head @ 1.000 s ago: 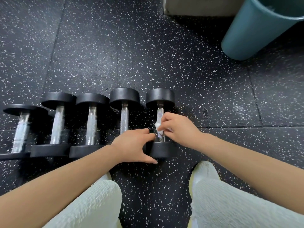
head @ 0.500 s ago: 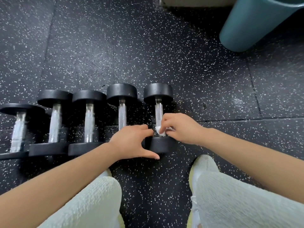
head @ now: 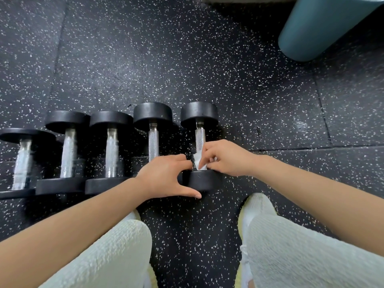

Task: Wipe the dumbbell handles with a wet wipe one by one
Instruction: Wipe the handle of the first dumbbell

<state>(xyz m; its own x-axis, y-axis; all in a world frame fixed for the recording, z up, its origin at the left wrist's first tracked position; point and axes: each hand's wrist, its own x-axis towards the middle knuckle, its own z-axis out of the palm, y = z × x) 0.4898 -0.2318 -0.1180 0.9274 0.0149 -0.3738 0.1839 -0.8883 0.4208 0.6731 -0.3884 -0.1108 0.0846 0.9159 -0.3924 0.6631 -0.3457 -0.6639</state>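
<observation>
I am seeing the left hand staying where it was a second ago, thumb and fingers spread in a wide clasp round the near head of the rightmost dumbbell, which is lying on the speckled floor just off centre toward 12 o'clock, its handle running 12 to 6. The wet wipe is now sitting lower on that handle than a second ago, down against the near head. The right hand is pinching it there with curled fingers, having followed it toward 6 o'clock. The teal bin at 1 o'clock is sliding further out of view.

At 9 o'clock the four other dumbbells are lying side by side; the outermost is blurring and its near head is being cut by the edge. The left hand is covering the near head of the fourth. The right fingers are hiding most of the wipe, so I cannot tell how far it is wrapping round the bar.
</observation>
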